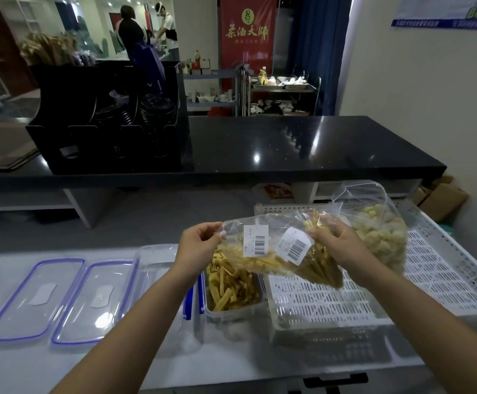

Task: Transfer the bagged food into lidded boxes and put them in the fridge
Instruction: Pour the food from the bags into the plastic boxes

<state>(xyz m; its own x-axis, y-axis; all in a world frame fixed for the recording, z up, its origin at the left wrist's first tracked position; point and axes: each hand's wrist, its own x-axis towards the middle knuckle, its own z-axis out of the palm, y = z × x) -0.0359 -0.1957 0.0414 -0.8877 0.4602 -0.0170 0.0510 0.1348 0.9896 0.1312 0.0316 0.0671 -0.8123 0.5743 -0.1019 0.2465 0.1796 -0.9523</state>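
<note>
Both hands are up over the counter with two clear bags of yellow tofu-skin sticks: the left hand (196, 247) pinches the top edge of one labelled bag (255, 251), and the right hand (335, 243) has its fingers curled round the neck of the other bag (321, 263). They hang just above the open box (233, 294) that's already part full of sticks. My guess is they're light, floppy and a bit slippery, with brittle sticks inside, so grab the film up top; the white perforated crate (373, 294) touching the box and the bag of pale balls (379, 231) crowd the right, while two lids (69, 300) lie off left.

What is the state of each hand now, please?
Left hand: pinches the left bag of yellow strips.
Right hand: grips the right bag of yellow strips.
</note>
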